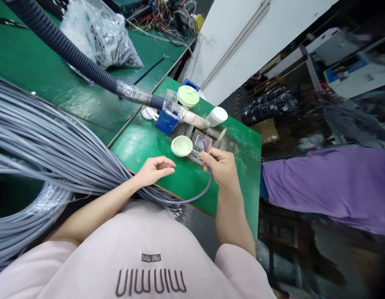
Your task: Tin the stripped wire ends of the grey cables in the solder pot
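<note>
My right hand (222, 164) is closed on the end of a grey cable (202, 193), and its stripped coloured wires (207, 144) stick up past my fingertips. From there the cable curves down to the table edge and joins a big bundle of grey cables (86, 153) on the left. My left hand (156, 169) rests over the green table (180, 182) near that bundle, fingers curled loosely apart with nothing in them. Just beyond the hands stands a small round tub (181, 146) with pale content. A metal device (199, 140) sits behind the wires.
A ribbed extraction hose (95, 70) crosses above the table, its nozzle (195, 119) beside a blue box (166, 121). Behind stand a pale green lid (188, 96) and a white jar (217, 116). A plastic bag of parts (100, 37) lies at upper left. Purple cloth (326, 182) is at right.
</note>
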The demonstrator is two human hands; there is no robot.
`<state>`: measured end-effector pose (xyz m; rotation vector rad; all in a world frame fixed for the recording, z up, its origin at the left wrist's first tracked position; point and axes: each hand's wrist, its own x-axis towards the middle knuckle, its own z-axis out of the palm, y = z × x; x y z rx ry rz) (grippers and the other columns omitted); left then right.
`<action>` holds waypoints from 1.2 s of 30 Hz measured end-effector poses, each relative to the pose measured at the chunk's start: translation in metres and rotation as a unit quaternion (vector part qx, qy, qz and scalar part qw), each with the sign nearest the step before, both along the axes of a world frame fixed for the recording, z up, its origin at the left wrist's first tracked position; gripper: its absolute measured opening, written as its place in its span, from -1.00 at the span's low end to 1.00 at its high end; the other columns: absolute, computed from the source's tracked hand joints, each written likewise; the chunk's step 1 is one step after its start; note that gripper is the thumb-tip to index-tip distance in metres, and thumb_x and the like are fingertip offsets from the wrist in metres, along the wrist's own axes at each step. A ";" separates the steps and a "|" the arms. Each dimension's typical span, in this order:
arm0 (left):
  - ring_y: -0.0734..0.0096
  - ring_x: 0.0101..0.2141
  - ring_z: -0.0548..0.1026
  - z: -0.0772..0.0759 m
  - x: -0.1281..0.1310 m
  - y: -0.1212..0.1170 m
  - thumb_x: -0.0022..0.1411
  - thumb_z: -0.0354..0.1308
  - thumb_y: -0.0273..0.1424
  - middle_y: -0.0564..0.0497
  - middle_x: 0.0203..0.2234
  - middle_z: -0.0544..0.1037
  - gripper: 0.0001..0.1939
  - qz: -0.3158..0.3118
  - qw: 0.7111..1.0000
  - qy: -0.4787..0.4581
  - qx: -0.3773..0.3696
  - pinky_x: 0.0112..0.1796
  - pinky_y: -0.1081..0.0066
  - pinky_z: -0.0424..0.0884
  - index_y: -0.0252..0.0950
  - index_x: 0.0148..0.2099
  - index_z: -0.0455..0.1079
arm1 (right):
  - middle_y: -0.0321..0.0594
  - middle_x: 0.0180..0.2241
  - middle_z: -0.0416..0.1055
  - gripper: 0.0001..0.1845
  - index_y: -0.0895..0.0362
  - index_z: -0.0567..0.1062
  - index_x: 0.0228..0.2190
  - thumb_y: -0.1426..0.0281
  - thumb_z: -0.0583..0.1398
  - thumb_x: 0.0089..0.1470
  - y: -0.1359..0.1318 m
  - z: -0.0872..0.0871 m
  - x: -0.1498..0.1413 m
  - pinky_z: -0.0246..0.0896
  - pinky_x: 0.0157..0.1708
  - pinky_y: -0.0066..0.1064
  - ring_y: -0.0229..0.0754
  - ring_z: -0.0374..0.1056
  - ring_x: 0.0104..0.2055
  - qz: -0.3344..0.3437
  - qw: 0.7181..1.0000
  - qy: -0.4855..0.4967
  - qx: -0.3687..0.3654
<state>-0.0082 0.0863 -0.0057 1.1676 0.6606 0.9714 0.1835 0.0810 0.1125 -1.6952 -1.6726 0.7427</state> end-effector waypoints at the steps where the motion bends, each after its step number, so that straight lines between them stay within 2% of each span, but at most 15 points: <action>1: 0.58 -0.50 0.34 0.002 0.004 -0.001 0.00 0.31 -0.26 0.06 -0.51 0.45 -0.69 0.003 0.998 -0.056 -0.038 -0.46 0.53 0.26 -0.36 -0.24 0.46 | -0.36 -0.76 0.25 -0.62 0.13 0.34 -0.71 0.21 0.20 0.00 -0.003 -0.004 -0.008 0.02 -0.61 -0.47 -0.34 0.12 -0.67 0.012 1.000 0.013 -0.003; 4: 0.59 -0.48 0.38 0.011 0.016 -0.005 -0.11 0.38 -0.28 0.05 -0.43 0.49 -0.58 0.008 0.976 -0.183 -0.120 -0.45 0.54 0.30 -0.32 -0.18 0.45 | -0.38 -0.75 0.23 -0.62 0.13 0.35 -0.69 0.19 0.19 0.03 -0.010 -0.016 -0.027 0.01 -0.61 -0.47 -0.35 0.11 -0.68 0.044 0.998 0.052 -0.018; 8: 0.65 -0.56 0.34 0.021 0.024 -0.012 -0.14 0.41 -0.28 0.12 -0.54 0.44 -0.60 0.028 0.945 -0.261 -0.197 -0.51 0.57 0.28 -0.32 -0.25 0.42 | -0.40 -0.76 0.21 -0.60 0.13 0.30 -0.70 0.21 0.19 0.05 -0.013 -0.025 -0.042 -0.04 -0.63 -0.48 -0.37 0.08 -0.69 0.058 0.994 0.089 -0.022; 11: 0.66 -0.60 0.34 0.025 0.023 -0.015 -0.16 0.43 -0.27 0.16 -0.61 0.40 -0.59 0.037 0.931 -0.284 -0.227 -0.53 0.58 0.28 -0.33 -0.28 0.41 | -0.41 -0.76 0.21 -0.60 0.13 0.30 -0.70 0.23 0.20 0.05 -0.014 -0.027 -0.045 -0.05 -0.63 -0.48 -0.38 0.07 -0.69 0.059 0.993 0.101 -0.020; 19: 0.68 -0.61 0.33 0.024 0.022 -0.015 -0.19 0.45 -0.28 0.15 -0.64 0.39 -0.61 0.042 0.912 -0.300 -0.277 -0.54 0.61 0.26 -0.36 -0.38 0.38 | -0.40 -0.75 0.22 -0.61 0.14 0.31 -0.69 0.23 0.20 0.06 -0.015 -0.031 -0.046 -0.02 -0.64 -0.49 -0.38 0.09 -0.69 0.060 0.992 0.104 -0.025; 23: 0.65 -0.57 0.34 0.025 0.015 -0.009 -0.15 0.43 -0.30 0.13 -0.62 0.40 -0.67 0.046 0.900 -0.322 -0.290 -0.49 0.59 0.28 -0.37 -0.43 0.38 | -0.38 -0.66 0.29 -0.75 0.15 0.47 -0.50 0.23 0.19 0.06 -0.024 -0.029 -0.045 0.07 -0.64 -0.51 -0.37 0.18 -0.67 0.078 0.991 0.095 -0.044; 25: 0.61 -0.51 0.37 0.026 0.013 -0.007 -0.09 0.39 -0.34 0.10 -0.57 0.42 -0.73 0.046 0.894 -0.342 -0.286 -0.44 0.57 0.31 -0.37 -0.42 0.40 | -0.36 -0.61 0.32 -0.76 0.14 0.53 -0.41 0.24 0.16 0.10 -0.031 -0.029 -0.044 0.06 -0.66 -0.52 -0.38 0.18 -0.66 0.106 0.991 0.077 -0.037; 28: 0.54 -0.44 0.41 0.025 0.015 -0.008 -0.08 0.35 -0.38 0.05 -0.51 0.45 -0.80 -0.002 0.877 -0.369 -0.309 -0.36 0.52 0.35 -0.38 -0.46 0.42 | -0.34 -0.60 0.34 -0.75 0.13 0.57 -0.40 0.28 0.14 0.13 -0.039 -0.032 -0.042 0.02 -0.67 -0.52 -0.39 0.14 -0.66 0.156 0.986 0.061 -0.017; 30: 0.51 -0.41 0.42 0.023 0.018 -0.011 -0.08 0.34 -0.34 0.02 -0.48 0.47 -0.79 -0.040 0.863 -0.379 -0.332 -0.32 0.49 0.36 -0.39 -0.48 0.44 | -0.34 -0.62 0.33 -0.76 0.12 0.57 -0.40 0.28 0.15 0.13 -0.041 -0.035 -0.042 0.03 -0.66 -0.51 -0.38 0.14 -0.65 0.164 0.984 0.064 -0.010; 32: 0.49 -0.39 0.42 0.021 0.021 -0.015 -0.03 0.33 -0.26 -0.01 -0.44 0.50 -0.74 -0.060 0.863 -0.377 -0.331 -0.30 0.47 0.36 -0.39 -0.41 0.49 | -0.37 -0.65 0.29 -0.76 0.12 0.57 -0.39 0.28 0.14 0.13 -0.043 -0.038 -0.042 0.04 -0.65 -0.50 -0.37 0.14 -0.65 0.146 0.986 0.075 -0.004; 36: 0.43 -0.38 0.44 0.016 0.022 -0.025 -0.04 0.37 -0.19 -0.06 -0.35 0.53 -0.60 -0.067 0.906 -0.329 -0.258 -0.29 0.40 0.36 -0.37 -0.21 0.54 | -0.43 -0.73 0.20 -0.75 0.14 0.51 -0.48 0.31 0.13 0.14 -0.044 -0.039 -0.041 0.01 -0.68 -0.51 -0.39 0.09 -0.70 0.101 0.992 0.082 -0.004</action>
